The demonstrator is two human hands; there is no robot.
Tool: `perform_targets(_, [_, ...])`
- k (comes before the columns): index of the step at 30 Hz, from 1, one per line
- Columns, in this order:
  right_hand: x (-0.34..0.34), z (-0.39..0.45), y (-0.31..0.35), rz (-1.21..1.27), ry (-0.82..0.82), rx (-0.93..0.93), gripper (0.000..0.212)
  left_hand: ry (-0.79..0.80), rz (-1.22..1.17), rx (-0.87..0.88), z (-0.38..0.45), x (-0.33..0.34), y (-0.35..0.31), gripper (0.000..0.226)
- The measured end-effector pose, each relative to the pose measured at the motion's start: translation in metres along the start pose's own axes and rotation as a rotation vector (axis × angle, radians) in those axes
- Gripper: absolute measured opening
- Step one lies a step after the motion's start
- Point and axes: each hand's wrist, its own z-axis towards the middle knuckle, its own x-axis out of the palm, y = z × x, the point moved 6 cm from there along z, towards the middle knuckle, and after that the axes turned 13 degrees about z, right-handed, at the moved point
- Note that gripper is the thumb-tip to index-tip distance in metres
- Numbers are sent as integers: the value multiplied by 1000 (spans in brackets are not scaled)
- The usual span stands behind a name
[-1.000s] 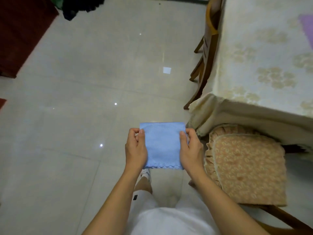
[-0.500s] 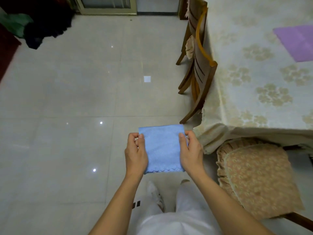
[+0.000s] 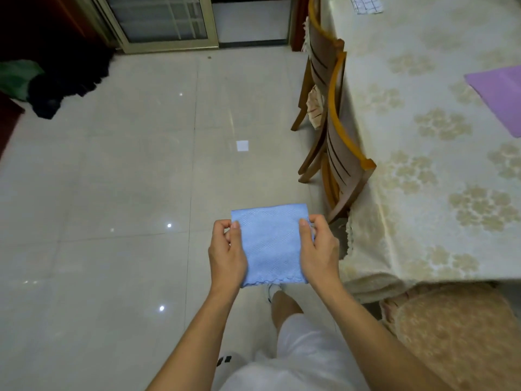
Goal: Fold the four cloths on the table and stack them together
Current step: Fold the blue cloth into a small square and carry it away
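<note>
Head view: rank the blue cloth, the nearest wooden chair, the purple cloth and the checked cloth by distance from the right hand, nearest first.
1. Blue cloth: pinched by the right hand at its right edge, over the floor.
2. Nearest wooden chair: just ahead and to the right, tucked against the table.
3. Purple cloth: on the table, far right.
4. Checked cloth: at the table's far end, partly cut off.

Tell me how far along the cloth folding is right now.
Done: the blue cloth looks folded into a small square. In hand: the left hand and right hand pinch its sides above the floor, beside the table. Left: a purple cloth lies flat on the table, apparently unfolded. No stack is visible, and the other two cloths are out of view.
</note>
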Motion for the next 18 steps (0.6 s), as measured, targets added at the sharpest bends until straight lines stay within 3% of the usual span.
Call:
perform_targets(10, [38,192,45,-14,59,-12,10,-46,-10,-42,158,45,-92,24])
perform_targets(18, [62,293,76,5,108,-8,15,-64,-39,-39,249,64,-144,23])
